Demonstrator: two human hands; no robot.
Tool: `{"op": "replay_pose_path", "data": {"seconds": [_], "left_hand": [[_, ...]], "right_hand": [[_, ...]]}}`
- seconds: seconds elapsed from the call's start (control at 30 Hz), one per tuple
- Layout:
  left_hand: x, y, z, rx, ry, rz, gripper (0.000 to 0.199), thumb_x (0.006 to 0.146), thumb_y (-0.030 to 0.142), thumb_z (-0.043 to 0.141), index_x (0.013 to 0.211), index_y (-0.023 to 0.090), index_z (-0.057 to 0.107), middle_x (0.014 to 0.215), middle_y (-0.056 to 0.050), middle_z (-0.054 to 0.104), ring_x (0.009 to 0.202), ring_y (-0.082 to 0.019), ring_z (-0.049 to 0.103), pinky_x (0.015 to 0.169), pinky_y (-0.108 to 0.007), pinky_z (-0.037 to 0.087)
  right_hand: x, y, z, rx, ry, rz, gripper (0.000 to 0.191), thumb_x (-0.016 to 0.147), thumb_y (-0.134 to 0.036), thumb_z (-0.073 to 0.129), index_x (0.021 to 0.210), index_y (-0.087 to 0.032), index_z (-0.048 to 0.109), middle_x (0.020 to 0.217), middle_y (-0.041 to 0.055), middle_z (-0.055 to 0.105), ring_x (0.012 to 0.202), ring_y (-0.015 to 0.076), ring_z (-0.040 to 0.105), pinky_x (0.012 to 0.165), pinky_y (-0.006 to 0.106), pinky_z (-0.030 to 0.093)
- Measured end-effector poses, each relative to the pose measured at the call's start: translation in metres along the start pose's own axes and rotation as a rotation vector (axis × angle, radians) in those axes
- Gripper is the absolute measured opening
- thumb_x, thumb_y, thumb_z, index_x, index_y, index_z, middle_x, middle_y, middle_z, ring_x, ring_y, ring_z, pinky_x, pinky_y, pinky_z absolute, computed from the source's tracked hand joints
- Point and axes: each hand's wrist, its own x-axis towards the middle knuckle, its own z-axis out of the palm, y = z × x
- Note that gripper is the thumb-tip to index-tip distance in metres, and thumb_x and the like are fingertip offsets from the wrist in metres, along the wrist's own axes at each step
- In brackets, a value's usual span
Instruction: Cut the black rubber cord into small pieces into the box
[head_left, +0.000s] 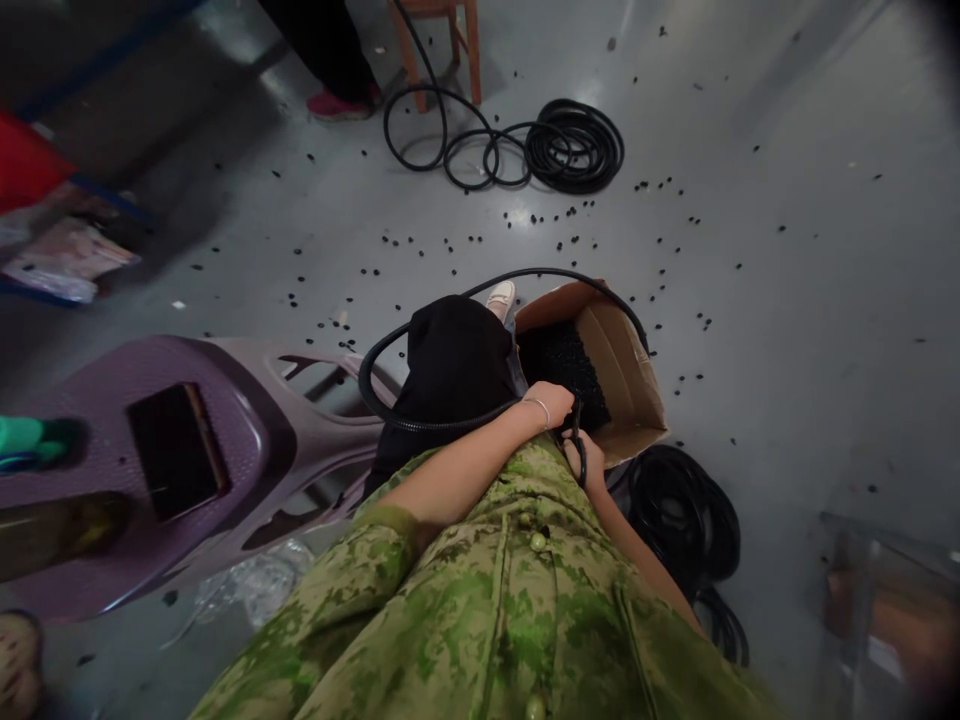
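Observation:
My left hand (553, 402), with a bracelet at the wrist, is closed around the end of a black hose (450, 425) over the near side of an open cardboard box (626, 375). From there the hose bends left across my dark trouser leg and arcs back over the box's far edge. My right hand (591, 462) is just below, closed on black-handled scissors (581, 455). Their blades sit close to the left hand's fingers; whether they touch the hose is too small to tell. Many small black pieces (566, 365) lie inside the box.
A coil of black hose (576, 148) lies ahead near a wooden stool (471, 50) and a person's shoe (341, 107). Another coil (679, 510) is at my right. On the left, a purple plastic stool (247, 400) bears a phone (176, 450). Small black bits dot the floor.

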Motion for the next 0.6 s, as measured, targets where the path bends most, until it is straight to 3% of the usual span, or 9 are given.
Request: {"op": "replay_pose_path", "data": {"seconds": [0.13, 0.3, 0.47, 0.6], "left_hand": [[0.0, -0.001, -0.001, -0.015, 0.001, 0.011, 0.031, 0.097, 0.032, 0.051, 0.11, 0.015, 0.073, 0.11, -0.017, 0.074, 0.103, -0.025, 0.071, 0.082, -0.029, 0.053], [0.003, -0.001, 0.005, -0.001, -0.026, 0.104, 0.03, 0.095, 0.034, 0.054, 0.107, 0.016, 0.075, 0.106, -0.015, 0.075, 0.103, -0.025, 0.07, 0.084, -0.029, 0.053], [0.003, 0.001, 0.003, -0.009, -0.028, 0.025, 0.031, 0.095, 0.032, 0.054, 0.109, 0.013, 0.074, 0.108, -0.018, 0.074, 0.104, -0.026, 0.07, 0.084, -0.031, 0.054], [-0.001, 0.002, -0.001, -0.044, -0.003, -0.057, 0.033, 0.096, 0.033, 0.052, 0.112, 0.013, 0.073, 0.112, -0.018, 0.074, 0.106, -0.027, 0.07, 0.084, -0.031, 0.055]], "right_hand": [[0.0, -0.004, -0.007, 0.054, -0.023, -0.017, 0.035, 0.074, -0.051, 0.056, 0.088, -0.021, 0.067, 0.074, 0.0019, 0.069, 0.071, 0.021, 0.061, 0.072, 0.032, 0.047], [0.0, -0.011, -0.016, 0.18, -0.146, 0.041, 0.036, 0.074, -0.053, 0.059, 0.088, -0.021, 0.065, 0.067, 0.0009, 0.065, 0.065, 0.0206, 0.059, 0.065, 0.031, 0.046], [0.002, -0.007, -0.006, 0.072, -0.049, -0.029, 0.032, 0.072, -0.051, 0.055, 0.079, -0.021, 0.064, 0.078, 0.0028, 0.069, 0.077, 0.0225, 0.06, 0.075, 0.032, 0.046], [0.002, -0.005, -0.004, 0.009, -0.015, -0.017, 0.031, 0.072, -0.05, 0.055, 0.081, -0.022, 0.066, 0.072, 0.0012, 0.068, 0.073, 0.0211, 0.06, 0.074, 0.032, 0.046]]}}
